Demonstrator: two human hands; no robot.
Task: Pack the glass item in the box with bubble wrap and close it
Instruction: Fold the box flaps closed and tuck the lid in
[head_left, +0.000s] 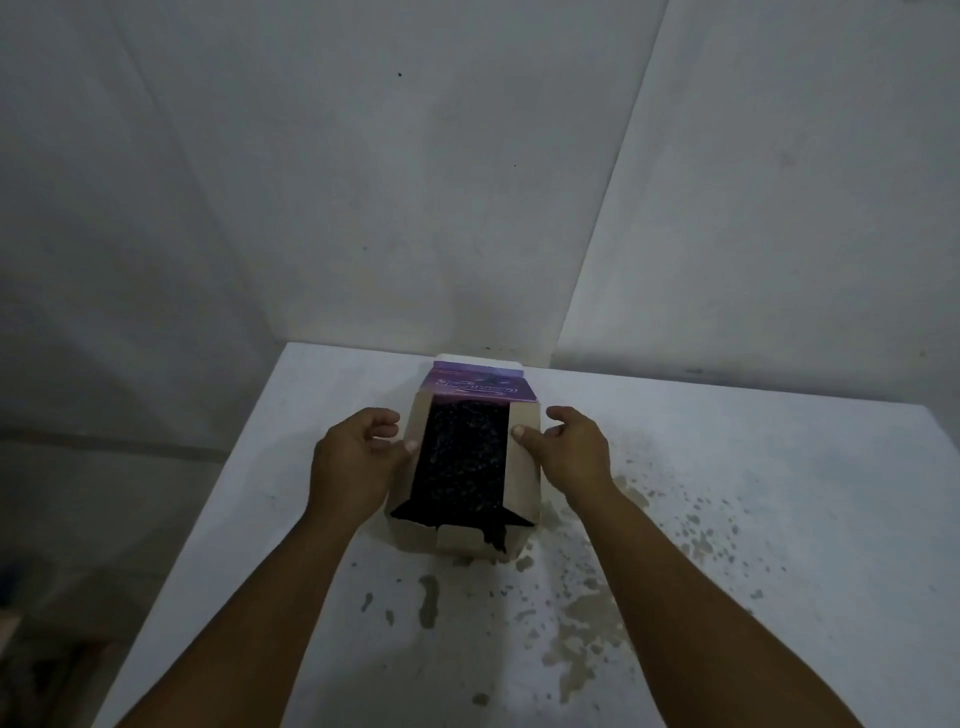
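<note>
bare grey walls meet in a corner behind a white table (727, 493) marked with pale dried stains.

head view: a small cardboard box (457, 540) stands near the table's far edge, top open. its two side flaps are folded inward, and the purple printed lid (477, 391) stands up at the back. the opening between the flaps is dark and speckled; that is probably the bubble wrap (462, 457) over the glass item, though the glass itself cannot be made out. the left hand (358, 457) curls round the box's left edge with its thumb pressing the left flap. the right hand (566, 449) does the same on the right, thumb on the right flap, fingers loosely bent beside the wall.

the packing looks done and the closing is in hand. to do it well, hold both flaps flat and level with the thumbs, bring the lid forward over them, and tuck its white tab inside the front wall without pressing hard on the contents.
</note>
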